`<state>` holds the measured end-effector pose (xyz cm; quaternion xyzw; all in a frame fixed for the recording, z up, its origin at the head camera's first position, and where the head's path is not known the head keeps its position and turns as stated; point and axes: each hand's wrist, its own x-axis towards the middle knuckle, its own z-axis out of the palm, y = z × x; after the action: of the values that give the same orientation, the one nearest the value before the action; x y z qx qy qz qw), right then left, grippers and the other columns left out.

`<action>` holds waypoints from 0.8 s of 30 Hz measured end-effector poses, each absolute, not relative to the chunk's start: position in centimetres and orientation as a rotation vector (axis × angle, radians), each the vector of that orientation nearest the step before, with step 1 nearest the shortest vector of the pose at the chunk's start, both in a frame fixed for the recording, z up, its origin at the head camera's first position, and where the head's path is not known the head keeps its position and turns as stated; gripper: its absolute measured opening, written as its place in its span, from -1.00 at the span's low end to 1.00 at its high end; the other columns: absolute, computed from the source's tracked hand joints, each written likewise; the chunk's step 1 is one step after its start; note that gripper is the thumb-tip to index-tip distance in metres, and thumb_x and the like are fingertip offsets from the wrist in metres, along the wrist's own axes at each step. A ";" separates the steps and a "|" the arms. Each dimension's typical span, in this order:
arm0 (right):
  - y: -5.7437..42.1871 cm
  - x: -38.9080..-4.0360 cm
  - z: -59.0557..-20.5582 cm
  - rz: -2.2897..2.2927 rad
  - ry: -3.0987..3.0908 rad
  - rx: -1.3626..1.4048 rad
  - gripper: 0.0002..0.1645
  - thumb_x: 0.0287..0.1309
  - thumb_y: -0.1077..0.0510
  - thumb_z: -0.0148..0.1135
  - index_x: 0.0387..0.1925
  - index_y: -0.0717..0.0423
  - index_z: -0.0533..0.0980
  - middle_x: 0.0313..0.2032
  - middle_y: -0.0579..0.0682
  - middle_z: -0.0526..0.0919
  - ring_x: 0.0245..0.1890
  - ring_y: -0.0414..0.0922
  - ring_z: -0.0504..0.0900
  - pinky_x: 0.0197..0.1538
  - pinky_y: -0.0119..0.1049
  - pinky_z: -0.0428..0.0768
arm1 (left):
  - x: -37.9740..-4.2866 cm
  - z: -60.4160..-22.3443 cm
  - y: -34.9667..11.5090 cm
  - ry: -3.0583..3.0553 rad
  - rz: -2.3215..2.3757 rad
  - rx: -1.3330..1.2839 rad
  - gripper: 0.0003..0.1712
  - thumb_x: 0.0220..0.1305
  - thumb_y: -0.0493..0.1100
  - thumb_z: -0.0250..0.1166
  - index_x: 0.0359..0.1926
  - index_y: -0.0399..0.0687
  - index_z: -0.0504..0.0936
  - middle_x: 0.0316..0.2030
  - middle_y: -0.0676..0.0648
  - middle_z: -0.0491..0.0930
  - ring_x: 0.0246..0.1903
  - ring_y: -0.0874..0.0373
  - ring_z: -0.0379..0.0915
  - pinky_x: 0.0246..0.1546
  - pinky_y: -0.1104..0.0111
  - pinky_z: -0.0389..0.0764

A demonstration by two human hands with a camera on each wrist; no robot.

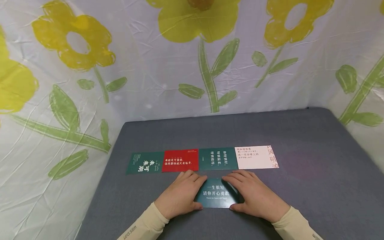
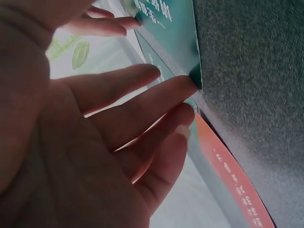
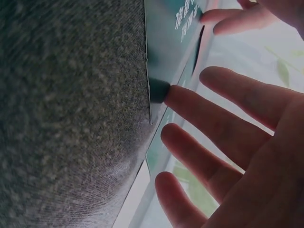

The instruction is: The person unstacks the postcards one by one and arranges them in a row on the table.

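Note:
A dark green card (image 1: 215, 202) with white lettering lies on the grey tabletop between the two hands. My left hand (image 1: 181, 194) is at its left side, thumb by the near corner and index finger at the far corner. On the opposite side my right hand (image 1: 258, 196) mirrors this. Both wrist views show fairly straight, spread fingers, with a fingertip touching the corner of the green card (image 2: 183, 45). The thumb tips are not visible in those two views.
Behind the hands, a side-by-side row holds a green card (image 1: 135, 166), a red card (image 1: 180, 156), another green card (image 1: 210, 161) and a pale pink card (image 1: 255, 161). They lie on the grey table (image 1: 312, 200). A flower-printed curtain (image 1: 162, 76) hangs around it.

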<state>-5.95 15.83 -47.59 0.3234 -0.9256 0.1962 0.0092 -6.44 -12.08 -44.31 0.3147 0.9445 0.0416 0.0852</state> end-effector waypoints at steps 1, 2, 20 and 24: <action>15.8 -5.9 -47.6 0.614 -2.887 1.011 0.01 -0.15 -0.15 0.78 0.37 -0.04 0.58 0.29 -0.15 0.68 0.36 -0.02 0.58 0.39 0.12 0.55 | -6.4 -44.3 -12.1 2.810 0.127 0.939 0.03 0.03 0.21 0.72 0.47 -0.05 0.56 0.26 0.01 0.68 0.25 0.10 0.47 0.40 0.19 0.52; 15.8 -5.9 -47.7 0.613 -2.885 1.011 0.01 -0.15 -0.15 0.78 0.37 -0.03 0.58 0.28 -0.15 0.68 0.35 -0.02 0.58 0.38 0.11 0.56 | -6.4 -44.3 -12.1 2.804 0.130 0.937 0.03 0.03 0.21 0.72 0.47 -0.04 0.56 0.27 0.01 0.68 0.26 0.10 0.47 0.41 0.19 0.52; 15.6 -5.5 -47.5 0.673 -2.981 0.966 -0.06 -0.03 -0.10 0.69 0.40 -0.01 0.55 0.32 -0.13 0.63 0.28 -0.14 0.62 0.32 -0.07 0.70 | -6.4 -44.3 -12.1 2.788 0.184 0.920 0.11 -0.03 0.27 0.73 0.51 0.01 0.53 0.27 0.02 0.65 0.24 0.12 0.46 0.40 0.19 0.55; 15.6 -5.6 -47.6 0.678 -2.971 0.964 -0.07 -0.05 -0.10 0.69 0.38 -0.01 0.56 0.31 -0.14 0.64 0.27 -0.15 0.63 0.32 -0.08 0.70 | -6.6 -44.4 -12.1 2.788 0.187 0.912 0.13 -0.05 0.31 0.72 0.51 0.03 0.53 0.26 0.03 0.65 0.23 0.13 0.46 0.38 0.19 0.57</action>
<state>-5.57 15.58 -47.56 0.3015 -0.9292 0.2121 -0.0273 -6.56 -12.11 -44.37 0.3086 0.9437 0.0634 0.1011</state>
